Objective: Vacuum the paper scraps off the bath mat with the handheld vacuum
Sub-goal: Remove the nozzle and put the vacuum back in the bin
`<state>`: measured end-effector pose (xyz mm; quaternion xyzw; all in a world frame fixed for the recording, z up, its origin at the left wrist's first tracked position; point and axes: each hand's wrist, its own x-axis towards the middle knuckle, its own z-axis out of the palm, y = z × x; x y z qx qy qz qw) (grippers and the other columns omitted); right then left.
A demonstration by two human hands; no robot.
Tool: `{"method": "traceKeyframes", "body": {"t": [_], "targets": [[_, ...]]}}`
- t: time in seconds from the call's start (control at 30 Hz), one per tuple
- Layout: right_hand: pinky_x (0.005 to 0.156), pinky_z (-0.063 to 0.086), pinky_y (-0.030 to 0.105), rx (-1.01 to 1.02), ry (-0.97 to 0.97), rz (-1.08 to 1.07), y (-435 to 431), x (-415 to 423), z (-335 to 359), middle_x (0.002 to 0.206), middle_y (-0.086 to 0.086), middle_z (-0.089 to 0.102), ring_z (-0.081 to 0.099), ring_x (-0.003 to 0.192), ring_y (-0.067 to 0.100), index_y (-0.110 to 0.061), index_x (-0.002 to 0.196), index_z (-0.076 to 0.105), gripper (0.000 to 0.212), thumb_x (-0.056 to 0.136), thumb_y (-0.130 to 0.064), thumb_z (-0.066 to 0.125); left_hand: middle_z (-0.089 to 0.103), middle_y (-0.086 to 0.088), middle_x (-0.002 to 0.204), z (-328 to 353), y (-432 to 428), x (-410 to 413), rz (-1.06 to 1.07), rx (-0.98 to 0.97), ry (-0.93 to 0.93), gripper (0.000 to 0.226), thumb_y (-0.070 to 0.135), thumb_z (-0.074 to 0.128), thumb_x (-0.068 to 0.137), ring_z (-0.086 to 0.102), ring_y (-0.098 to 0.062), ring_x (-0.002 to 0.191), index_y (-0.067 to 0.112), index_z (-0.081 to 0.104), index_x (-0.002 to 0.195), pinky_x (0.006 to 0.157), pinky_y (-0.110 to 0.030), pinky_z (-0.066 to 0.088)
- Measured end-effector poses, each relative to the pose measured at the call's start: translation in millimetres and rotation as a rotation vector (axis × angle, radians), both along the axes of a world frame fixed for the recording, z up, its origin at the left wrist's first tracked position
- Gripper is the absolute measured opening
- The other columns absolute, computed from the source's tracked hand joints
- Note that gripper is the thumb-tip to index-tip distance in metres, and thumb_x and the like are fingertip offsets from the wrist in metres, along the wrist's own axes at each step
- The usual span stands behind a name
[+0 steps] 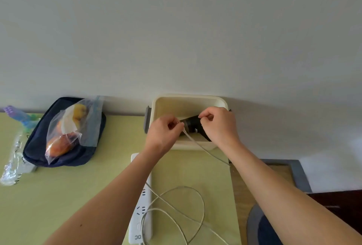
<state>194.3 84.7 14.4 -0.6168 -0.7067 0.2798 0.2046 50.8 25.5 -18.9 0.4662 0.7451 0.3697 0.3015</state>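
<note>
The black handheld vacuum (193, 125) lies inside a cream plastic bin (188, 101) at the back of the yellow-green table, against the wall. My right hand (218, 125) grips the vacuum's body from the right. My left hand (163, 131) pinches the end of a thin white cable (197, 145) right at the vacuum's left end. That cable runs down over the bin's front rim and coils on the table. No bath mat with paper scraps shows clearly; a grey and dark blue rounded edge (258, 223) sits at the lower right.
A white power strip (142, 203) lies on the table between my arms, under the cable loops. To the left, a dark blue pouch (39, 147) carries a clear bag of orange and yellow items (68, 127). A clear plastic bottle (13, 158) lies at the far left.
</note>
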Motion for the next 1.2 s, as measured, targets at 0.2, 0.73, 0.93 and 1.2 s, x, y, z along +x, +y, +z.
{"method": "traceKeyframes", "body": {"t": [0.2, 0.73, 0.93, 1.2], "targets": [[0.06, 0.046, 0.022, 0.212, 0.245, 0.078, -65.2, -7.4, -14.1, 0.076, -0.01, 0.065, 0.056, 0.059, 0.005, -0.015, 0.085, 0.07, 0.01, 0.078, -0.01, 0.064, 0.057, 0.004, 0.062, 0.5, -29.2, -5.9, -0.007, 0.054, 0.109, 0.015, 0.018, 0.062, 0.08, 0.048, -0.012, 0.059, 0.013, 0.064, 0.066, 0.057, -0.028, 0.041], [0.047, 0.026, 0.028, 0.201, -0.047, 0.452, -93.2, -37.2, -22.1, 0.054, -0.007, 0.048, 0.045, 0.053, 0.018, -0.017, 0.077, 0.058, 0.022, 0.096, -0.026, 0.053, 0.06, 0.0, 0.1, -37.3, -88.8, -69.8, 0.435, -0.001, 0.072, 0.026, 0.007, 0.053, 0.084, 0.056, -0.016, 0.084, 0.018, 0.068, 0.102, 0.074, -0.029, 0.043], [0.082, 0.049, 0.035, -0.152, -0.234, 0.501, -99.0, -74.0, -52.9, 0.115, 0.002, 0.066, 0.06, 0.109, 0.026, -0.024, 0.133, 0.052, 0.044, 0.09, -0.019, 0.058, 0.051, -0.002, 0.126, -90.5, -113.8, -86.5, 0.025, -0.344, 0.089, 0.063, 0.006, 0.071, 0.072, 0.049, -0.022, 0.116, 0.021, 0.054, 0.131, 0.1, -0.037, 0.04], [0.068, 0.04, 0.031, -0.126, -0.283, 0.52, -93.6, -97.2, -82.1, 0.101, 0.004, 0.062, 0.06, 0.095, 0.025, -0.017, 0.107, 0.06, 0.02, 0.089, -0.026, 0.065, 0.052, 0.006, 0.106, -97.8, -105.4, -97.6, -0.088, -0.306, 0.169, 0.073, 0.033, 0.089, 0.057, 0.051, -0.017, 0.101, 0.027, 0.06, 0.124, 0.084, -0.03, 0.039]]}}
